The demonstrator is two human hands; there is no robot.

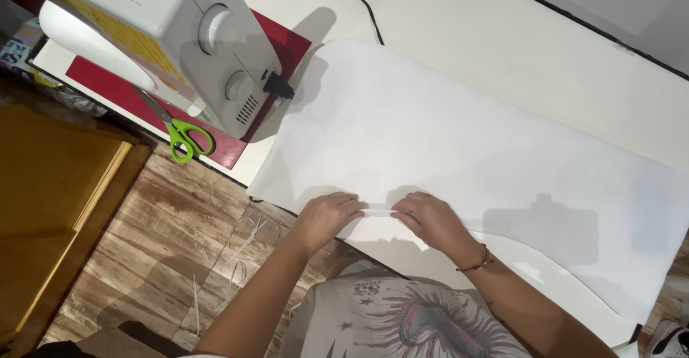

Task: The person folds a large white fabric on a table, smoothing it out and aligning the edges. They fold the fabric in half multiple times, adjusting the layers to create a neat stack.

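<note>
Both hands sat at near edge of white fabric sheet (459, 150), spread flat across white desk (545, 49). Left hand (324, 218) curled, fingertips pinching folded hem of sheet; grip nearly closed on cloth. Right hand (430, 221) did same just beside it, fingers bent down, clamping same fold; red cord bracelet (477, 263) on wrist. Narrow strip of fold stretched between two grips. Sewing machine (179, 35) stood at far left corner, green-handled scissors (188, 139) beside it on red mat (108, 85).
</note>
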